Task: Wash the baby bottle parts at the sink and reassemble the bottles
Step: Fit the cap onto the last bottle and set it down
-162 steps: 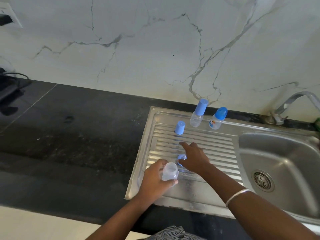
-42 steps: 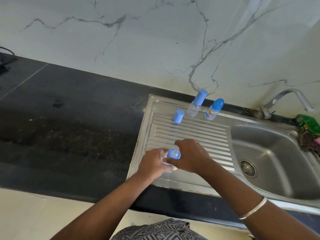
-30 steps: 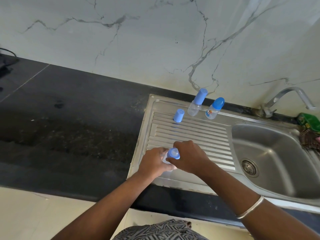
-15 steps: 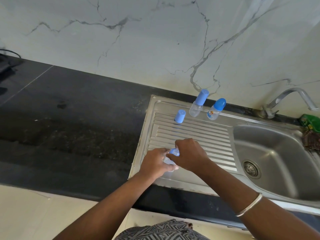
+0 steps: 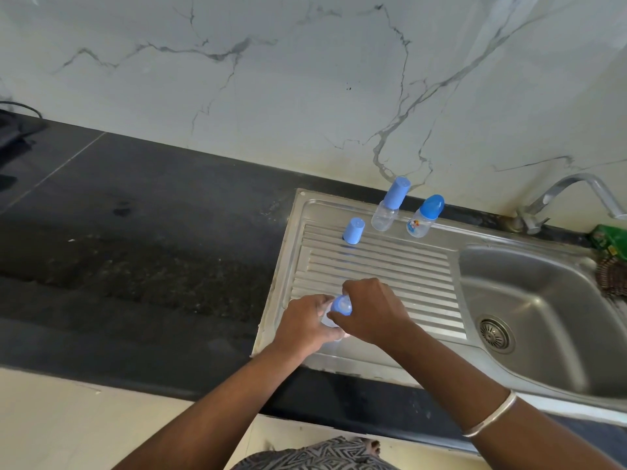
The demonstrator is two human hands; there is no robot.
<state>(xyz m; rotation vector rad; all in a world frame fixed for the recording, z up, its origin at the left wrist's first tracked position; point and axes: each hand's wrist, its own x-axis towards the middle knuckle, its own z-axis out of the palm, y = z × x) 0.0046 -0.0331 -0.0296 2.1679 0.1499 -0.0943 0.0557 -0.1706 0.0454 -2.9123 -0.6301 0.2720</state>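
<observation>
Hands meet at 6 o'clock on drainboard (image 5: 390,266): left hand (image 5: 302,325) grips clear bottle (image 5: 327,321), right hand (image 5: 371,312) pinches blue collar (image 5: 341,305) onto it; two bottles (image 5: 385,217) assembled at 12, w/ loose cap (image 5: 353,231) left to fit.

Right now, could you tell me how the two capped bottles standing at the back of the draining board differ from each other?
The left bottle has a tall, straight, flat-topped blue cap, while the right bottle has a shorter, rounded blue cap. The left bottle's clear body is plain; the right bottle carries a small coloured picture. The left bottle, with its cap, stands taller than the right one. Both are small, clear, upright and capped in blue on the draining board.
</observation>
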